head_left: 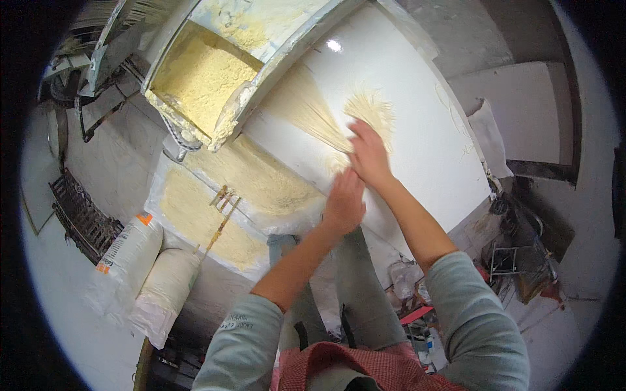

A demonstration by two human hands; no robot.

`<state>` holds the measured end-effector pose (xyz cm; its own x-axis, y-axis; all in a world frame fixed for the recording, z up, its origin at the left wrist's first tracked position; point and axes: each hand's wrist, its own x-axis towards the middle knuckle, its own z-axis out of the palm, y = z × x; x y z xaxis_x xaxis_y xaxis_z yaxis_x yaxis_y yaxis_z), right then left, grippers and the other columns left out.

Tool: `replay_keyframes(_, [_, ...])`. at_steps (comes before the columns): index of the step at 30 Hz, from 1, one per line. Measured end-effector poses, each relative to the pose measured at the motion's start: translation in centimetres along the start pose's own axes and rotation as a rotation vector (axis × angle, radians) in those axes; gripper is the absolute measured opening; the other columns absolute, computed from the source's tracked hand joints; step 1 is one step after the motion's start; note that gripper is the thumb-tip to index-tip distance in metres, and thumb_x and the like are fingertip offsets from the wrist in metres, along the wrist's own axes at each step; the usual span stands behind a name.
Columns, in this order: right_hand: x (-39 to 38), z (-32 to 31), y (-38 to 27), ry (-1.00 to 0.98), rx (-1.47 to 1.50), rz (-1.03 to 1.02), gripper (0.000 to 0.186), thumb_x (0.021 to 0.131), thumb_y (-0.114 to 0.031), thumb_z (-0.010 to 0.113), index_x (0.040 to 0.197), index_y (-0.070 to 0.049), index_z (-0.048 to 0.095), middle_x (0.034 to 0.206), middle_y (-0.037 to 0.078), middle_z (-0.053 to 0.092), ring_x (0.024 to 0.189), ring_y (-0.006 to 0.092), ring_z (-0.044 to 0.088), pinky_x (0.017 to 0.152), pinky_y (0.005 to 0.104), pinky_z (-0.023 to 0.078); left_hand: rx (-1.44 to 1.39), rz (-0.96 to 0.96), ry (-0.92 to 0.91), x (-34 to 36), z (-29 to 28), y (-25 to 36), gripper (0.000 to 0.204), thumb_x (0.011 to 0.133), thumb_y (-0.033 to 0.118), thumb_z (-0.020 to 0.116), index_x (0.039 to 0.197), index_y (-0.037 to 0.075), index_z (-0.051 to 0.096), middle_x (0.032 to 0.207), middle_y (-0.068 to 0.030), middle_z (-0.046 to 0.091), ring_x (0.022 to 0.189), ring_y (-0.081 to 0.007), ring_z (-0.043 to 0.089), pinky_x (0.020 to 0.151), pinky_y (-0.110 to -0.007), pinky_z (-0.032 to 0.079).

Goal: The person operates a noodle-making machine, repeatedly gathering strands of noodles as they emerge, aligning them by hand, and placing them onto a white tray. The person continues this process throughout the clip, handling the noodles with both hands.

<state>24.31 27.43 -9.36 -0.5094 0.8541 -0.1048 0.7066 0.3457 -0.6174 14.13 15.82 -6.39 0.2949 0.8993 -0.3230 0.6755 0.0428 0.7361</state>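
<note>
A long sheet of thin, pale noodles (301, 107) spreads from the machine's edge across the white tabletop (424, 156) and narrows toward my hands. My right hand (370, 153) is closed around the gathered end of these strands. Just below it, my left hand (344, 201) touches or nearly touches the right one, its fingers bent and smeared by motion, so its grip cannot be made out. Beyond the right hand lies a loose, fanned bunch of cut noodles (370, 112). A few short strands (335, 161) lie next to my left fingertips.
At the upper left, a machine's wooden bin (256, 60) holds yellow crumbly flour (205, 78). Below it, a flour-dusted sheet (195, 208) carries a brush-like wooden tool (223, 218). White sacks (166, 287) stand at lower left. Clutter (521, 251) lies at right.
</note>
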Motion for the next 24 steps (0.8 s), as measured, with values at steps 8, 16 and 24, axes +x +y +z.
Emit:
replay_keyframes(8, [-23.6,-4.4,6.6,0.161,-0.316,0.806,0.034,0.078,0.001,0.055,0.111,0.007,0.051,0.117,0.027,0.049,0.112,0.0417,0.045,0.100,0.0443,0.036,-0.127,-0.098,-0.285,-13.3,3.0,4.6,0.066,0.079,0.016,0.065,0.137,-0.002,0.038,0.143,-0.0292,0.031,0.131,-0.0442,0.036,0.107,-0.050,0.033])
replay_keyframes(16, [-18.8,-10.7,0.3,-0.265,0.594,0.868,0.038,0.072,-0.010,0.067,0.104,0.004,0.055,0.092,0.009,0.063,0.085,0.0164,0.057,0.076,0.0301,0.048,-0.286,-0.129,-0.207,-11.3,-2.5,2.0,0.073,0.081,0.017,0.065,0.142,0.000,0.030,0.144,-0.0226,0.033,0.125,-0.0426,0.042,0.103,-0.047,0.038])
replay_keyframes(24, [-6.4,-19.2,-21.3,-0.901,0.676,0.085,0.036,0.065,-0.015,0.069,0.097,-0.002,0.058,0.083,0.011,0.060,0.074,0.0264,0.059,0.069,0.0342,0.048,-0.310,0.266,0.216,-7.5,-12.7,1.2,0.072,0.069,0.012,0.075,0.134,0.006,0.044,0.131,-0.0151,0.051,0.128,-0.0328,0.044,0.114,-0.048,0.023])
